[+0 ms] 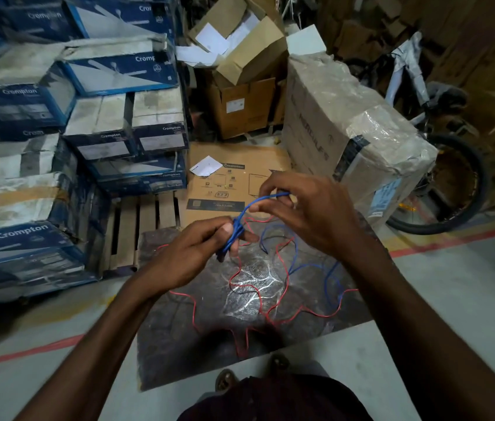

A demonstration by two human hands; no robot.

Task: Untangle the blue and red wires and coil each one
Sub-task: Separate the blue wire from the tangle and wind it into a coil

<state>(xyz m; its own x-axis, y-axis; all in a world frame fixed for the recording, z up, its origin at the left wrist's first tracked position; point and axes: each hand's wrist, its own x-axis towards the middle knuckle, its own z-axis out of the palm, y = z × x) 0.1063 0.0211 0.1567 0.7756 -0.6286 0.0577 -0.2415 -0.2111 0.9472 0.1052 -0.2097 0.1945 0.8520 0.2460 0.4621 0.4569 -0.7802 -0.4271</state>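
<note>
Head view: left hand [191, 253] grips a small coil of blue wire [257, 200]; right hand [310, 214], up-right, pinches the strand between them. Slack trails right, crossing the red wire [179, 293] on the mat [179, 344].

Head-worn view, downward, close over the floor [453, 299]

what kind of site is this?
Probably a warehouse or stockroom: stacked Crompton boxes, a wooden pallet on the floor, a big taped carton, and a red floor line.
</note>
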